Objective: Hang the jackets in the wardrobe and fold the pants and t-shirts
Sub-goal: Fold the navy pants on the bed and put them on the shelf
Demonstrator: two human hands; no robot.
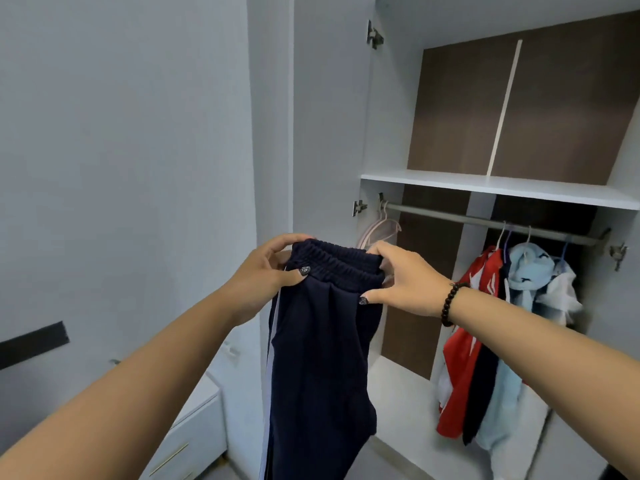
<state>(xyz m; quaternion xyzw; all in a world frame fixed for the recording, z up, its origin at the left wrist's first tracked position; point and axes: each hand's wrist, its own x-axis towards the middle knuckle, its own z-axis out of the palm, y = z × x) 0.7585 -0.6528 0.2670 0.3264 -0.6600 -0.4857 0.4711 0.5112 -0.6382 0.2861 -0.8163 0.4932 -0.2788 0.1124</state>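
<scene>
Navy track pants [322,358] with a white side stripe hang in front of me, held up by their elastic waistband. My left hand [266,275] pinches the waistband's left end, thumb on the front. My right hand [403,282], with a dark bead bracelet on the wrist, pinches the right end. The legs drop straight down out of the frame. Behind them stands the open wardrobe [498,188], where a red jacket [464,362], a dark garment and a light blue hoodie [519,306] hang on the rail [485,220].
Empty pink hangers [381,230] hang at the rail's left end. The wardrobe's white door [329,116] stands open at the left. A low white drawer unit [194,424] sits against the grey wall at the lower left.
</scene>
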